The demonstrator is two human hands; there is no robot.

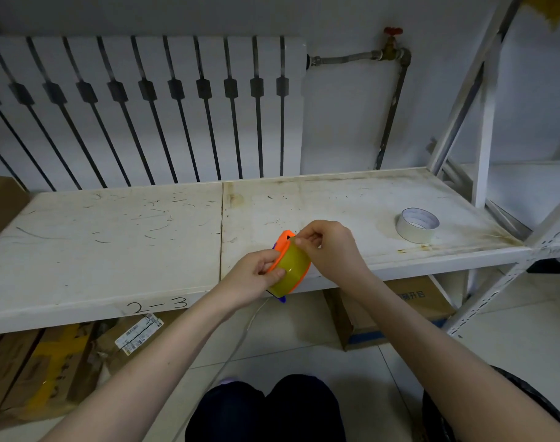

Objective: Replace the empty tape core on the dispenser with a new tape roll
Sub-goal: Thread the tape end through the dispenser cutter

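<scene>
An orange tape dispenser [284, 242] with a yellowish tape roll [292, 267] seated in it is held above the front edge of the white shelf [113, 237]. My left hand [256, 277] grips the dispenser and roll from the lower left, thumb on the roll's side. My right hand [328, 247] pinches at the top of the roll near the dispenser's upper end. A purple part [282, 298] shows at the dispenser's bottom. A white empty tape core [417, 224] lies flat on the shelf to the right, apart from both hands.
A white radiator [144, 106] stands behind the shelf, with a pipe and red valve [393, 43] at its right. Shelf uprights [483, 129] rise at the right. Cardboard boxes [396, 311] sit on the floor under the shelf, and a thin cable [240, 339] hangs below the hands.
</scene>
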